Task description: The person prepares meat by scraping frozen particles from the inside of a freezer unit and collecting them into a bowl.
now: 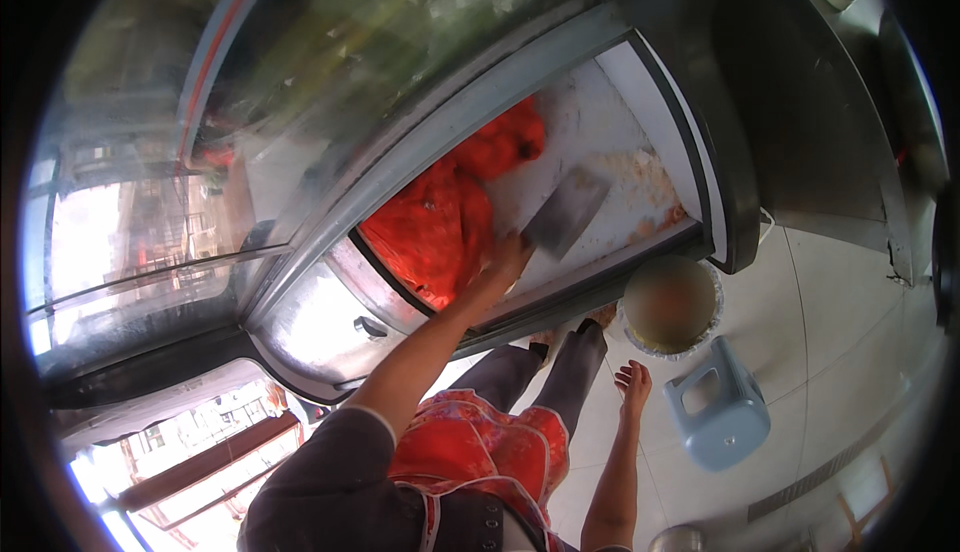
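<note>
My left hand (508,263) reaches into a chest freezer (465,128) and grips the near end of a cleaver-like tool with a broad flat blade (568,211). The blade is blurred and lies over the pale, frosty freezer floor (577,124). Bulky red plastic bags (435,226) fill the freezer's side beside this hand. Orange-brown residue (651,188) lies on the floor beyond the blade. My right hand (634,383) hangs low over the tiles beside my legs, fingers slightly bent and apart, with nothing in it.
A blue plastic stool (718,409) stands on the tiled floor at the right. Near the freezer's lower edge is a round container (671,308) with a plastic-lined rim, its middle blurred. A glass panel (360,34) rises over the freezer's far side.
</note>
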`<state>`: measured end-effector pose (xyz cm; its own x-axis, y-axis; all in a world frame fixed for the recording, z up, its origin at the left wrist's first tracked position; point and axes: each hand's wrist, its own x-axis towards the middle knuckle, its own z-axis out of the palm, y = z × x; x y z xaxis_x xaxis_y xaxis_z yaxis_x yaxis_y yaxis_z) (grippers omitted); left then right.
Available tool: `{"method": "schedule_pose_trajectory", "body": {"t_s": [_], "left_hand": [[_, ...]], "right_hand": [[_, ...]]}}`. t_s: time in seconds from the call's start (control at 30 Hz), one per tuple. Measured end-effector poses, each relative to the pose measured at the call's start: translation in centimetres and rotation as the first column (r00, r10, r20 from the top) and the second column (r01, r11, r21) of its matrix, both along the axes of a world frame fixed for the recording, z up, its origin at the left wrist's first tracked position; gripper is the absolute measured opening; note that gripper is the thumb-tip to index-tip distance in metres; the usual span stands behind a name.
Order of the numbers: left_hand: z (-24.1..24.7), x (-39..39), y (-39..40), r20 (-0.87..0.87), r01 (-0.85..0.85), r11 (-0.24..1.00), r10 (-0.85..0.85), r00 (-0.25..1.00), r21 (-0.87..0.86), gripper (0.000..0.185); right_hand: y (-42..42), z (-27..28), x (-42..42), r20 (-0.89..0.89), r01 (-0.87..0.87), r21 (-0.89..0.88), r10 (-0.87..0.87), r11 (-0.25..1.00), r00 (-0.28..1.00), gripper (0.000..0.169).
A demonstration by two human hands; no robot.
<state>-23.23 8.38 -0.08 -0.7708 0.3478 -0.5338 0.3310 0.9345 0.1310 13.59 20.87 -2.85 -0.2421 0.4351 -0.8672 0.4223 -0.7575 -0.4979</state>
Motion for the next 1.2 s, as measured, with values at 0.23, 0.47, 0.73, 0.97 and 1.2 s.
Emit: {"method": "schedule_pose_trajectory", "body": {"t_s": [0.23,0.47,0.73,0.97,1.2], "left_hand": [[0.0,1.6,0.1,-0.099,0.138,0.984,-0.126,0.987,0.116,0.045],[-0.4,-0.2,1.2,0.025,0.044,0.999,-0.043,0.999,-0.021,0.040],[-1.2,1.0,-0.8,-0.123,0.213,0.973,-0.202,0.972,0.086,0.038],[-1.1,2.2,-1.0,0.051,0.147,0.989,-0.148,0.988,0.019,0.041],[2.5,-0.1,7.4,0.088,0.061,0.994,-0.053,0.995,-0.094,0.035]], "right_hand": [[0.0,0.0,0.1,-0.013,0.031,-0.002,-0.031,1.000,0.999,0.029],[0.0,0.3,0.2,-0.016,0.029,0.024,-0.028,0.999,0.999,0.029],[-0.1,-0.1,-0.4,-0.020,0.010,0.004,-0.009,1.000,1.000,0.029],[-0.4,0.6,0.5,-0.006,0.025,-0.005,-0.025,1.000,1.000,0.029],[-0.5,-0.8,1.0,0.024,0.029,0.016,-0.030,0.999,0.999,0.028]]}}
